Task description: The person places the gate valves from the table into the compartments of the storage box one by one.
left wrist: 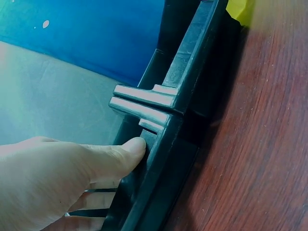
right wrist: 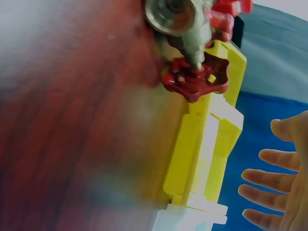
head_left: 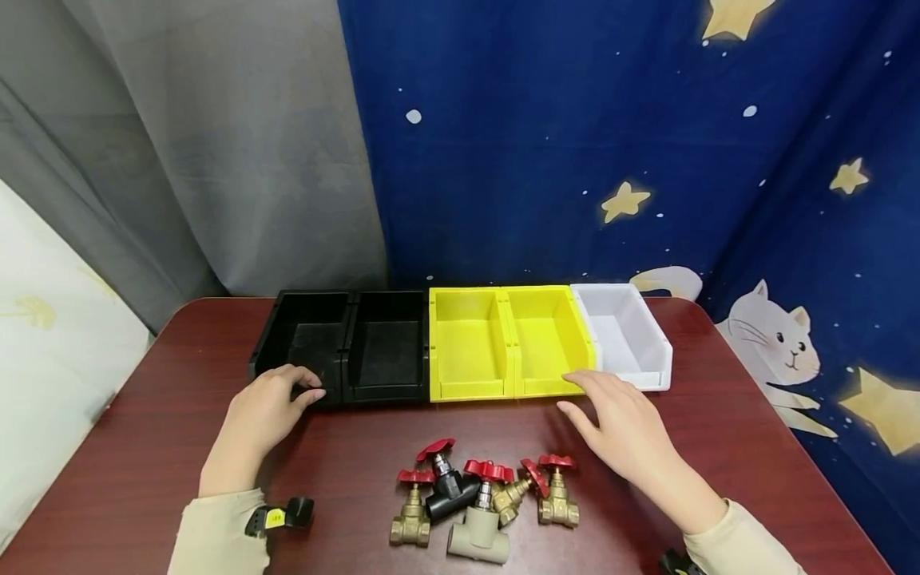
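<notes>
Left hand (head_left: pixel 269 403): at the near wall of the left black bin (head_left: pixel 316 345), thumb along the wall near its top, fingers gently bent; real pinch or light touch, can't tell.
Right hand (head_left: pixel 621 419): wide, fingers spread, nothing held; by the near right corner of the right yellow bin (head_left: pixel 546 343) and the near wall of the white bin (head_left: pixel 618 342). Rim contact unclear.
Bin row: far side of worktop (head_left: pixel 338 487), side by side: two black left, two yellow middle, one white right.
Bin handling: look like moulded plastic; probably light, stiff, a bit slippery. Best hold: near wall or side rims, thumb outside, fingers inside.
Valves: near side, middle, loose cluster: brass valves (head_left: pixel 412 523), black valve (head_left: pixel 451 495), beige valve (head_left: pixel 480 537), all with red handwheels.
Valve handling: brass likely heavy for its size, hard; black and beige probably lighter plastic bodies. Take the body or stem; a handwheel may turn.
</notes>
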Motion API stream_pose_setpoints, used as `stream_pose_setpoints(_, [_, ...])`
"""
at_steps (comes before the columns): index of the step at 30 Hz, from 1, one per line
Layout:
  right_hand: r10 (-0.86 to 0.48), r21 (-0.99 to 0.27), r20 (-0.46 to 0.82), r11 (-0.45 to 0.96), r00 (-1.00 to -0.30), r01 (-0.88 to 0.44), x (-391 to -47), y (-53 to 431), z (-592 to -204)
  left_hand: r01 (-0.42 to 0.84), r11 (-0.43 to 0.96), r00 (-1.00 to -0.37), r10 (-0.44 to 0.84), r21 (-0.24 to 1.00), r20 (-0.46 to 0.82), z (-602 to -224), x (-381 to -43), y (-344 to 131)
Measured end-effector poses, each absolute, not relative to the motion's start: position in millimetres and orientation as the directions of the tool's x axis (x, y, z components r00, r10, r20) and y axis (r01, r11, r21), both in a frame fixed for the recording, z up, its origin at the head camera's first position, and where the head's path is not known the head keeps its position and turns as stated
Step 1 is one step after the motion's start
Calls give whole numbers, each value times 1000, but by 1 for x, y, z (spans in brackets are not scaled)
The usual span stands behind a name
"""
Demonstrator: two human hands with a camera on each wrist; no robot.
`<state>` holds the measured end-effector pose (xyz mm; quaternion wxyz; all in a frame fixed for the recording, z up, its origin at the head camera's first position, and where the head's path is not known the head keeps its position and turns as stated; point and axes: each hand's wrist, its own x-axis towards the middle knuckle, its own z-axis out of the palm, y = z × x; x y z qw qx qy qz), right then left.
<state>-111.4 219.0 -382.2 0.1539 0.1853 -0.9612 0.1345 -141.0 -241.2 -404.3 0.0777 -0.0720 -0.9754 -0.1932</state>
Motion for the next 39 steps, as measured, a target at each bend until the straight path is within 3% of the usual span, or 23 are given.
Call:
stream_pose_setpoints(12, [-487, -53, 362, 840, -794, -540, -85, 221, -392, 178, 913, -977, 118, 366, 179, -406, -140, -238])
stream_pose_setpoints(39, [-601, -44, 186, 785, -777, -617, -54, 212, -401, 186, 912, -975, 125, 365, 185, -405, -140, -237])
